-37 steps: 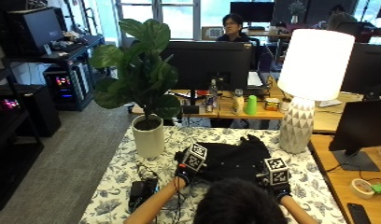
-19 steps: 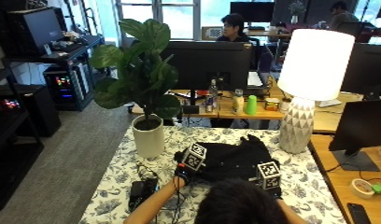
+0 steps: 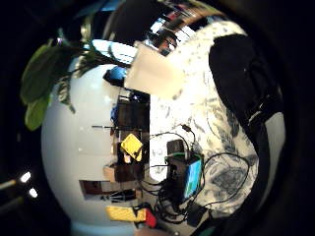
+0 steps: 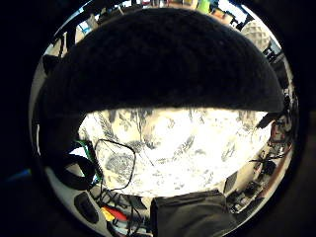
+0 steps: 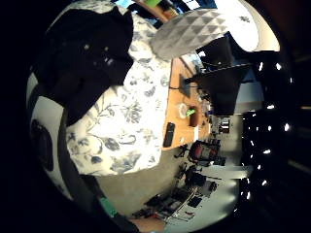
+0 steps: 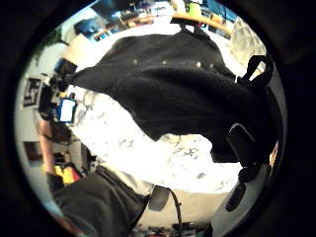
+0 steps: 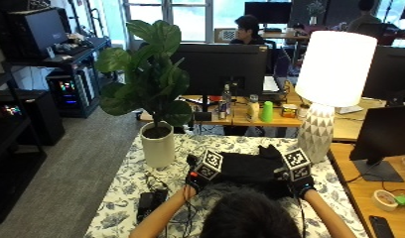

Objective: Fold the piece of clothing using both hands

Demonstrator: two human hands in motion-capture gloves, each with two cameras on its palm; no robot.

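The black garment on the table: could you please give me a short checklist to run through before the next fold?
1. Both hands at the black garment, left hand at its left edge, right hand at its right edge: ok.
2. Near edge lifted off the floral tablecloth: ok; both thumb side palm views show cloth raised above it.
3. Fingers closed on the cloth: cannot tell, no fingers show.
4. Room beyond the garment to fold forward: ok, bare tablecloth shows there.
5. White plant pot and white lamp base apart from the garment: ok.
6. Cables by the left hand off the cloth: cannot tell.
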